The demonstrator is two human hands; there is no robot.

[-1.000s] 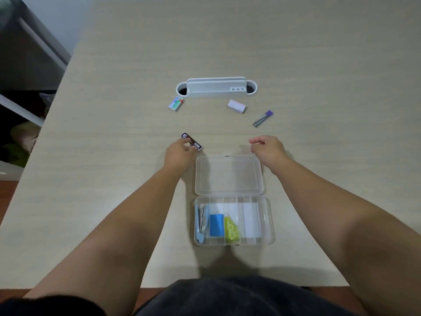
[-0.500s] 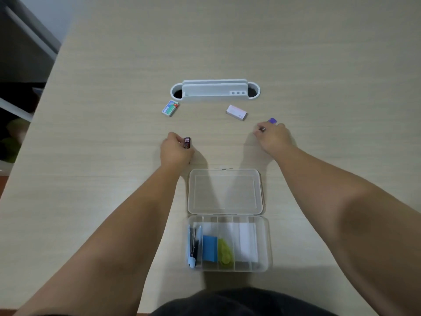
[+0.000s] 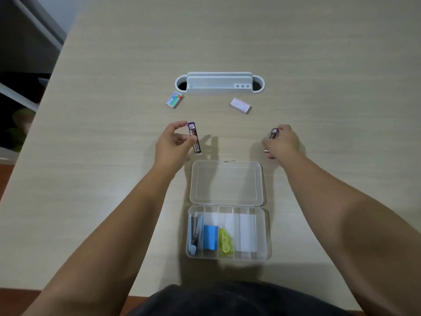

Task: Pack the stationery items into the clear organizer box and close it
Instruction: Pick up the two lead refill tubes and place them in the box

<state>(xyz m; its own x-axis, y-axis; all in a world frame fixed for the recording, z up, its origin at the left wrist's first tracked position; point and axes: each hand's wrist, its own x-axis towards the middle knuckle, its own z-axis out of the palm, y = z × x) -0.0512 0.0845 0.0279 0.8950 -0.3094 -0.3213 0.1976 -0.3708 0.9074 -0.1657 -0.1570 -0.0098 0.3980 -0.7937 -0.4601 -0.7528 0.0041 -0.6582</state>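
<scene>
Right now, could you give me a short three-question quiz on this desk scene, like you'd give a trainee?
1. True or false: the box lid is shut.
2. What does the left hand hold: A) lead tube, B) eraser, C) scissors?
3. How many small packets lie loose near the white desk tray?

Key: 1 false; 2 A; 3 two, the green packet and the pink packet.

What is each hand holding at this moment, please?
Left hand: closed on a lead refill tube.
Right hand: closed on another lead refill tube.
</scene>
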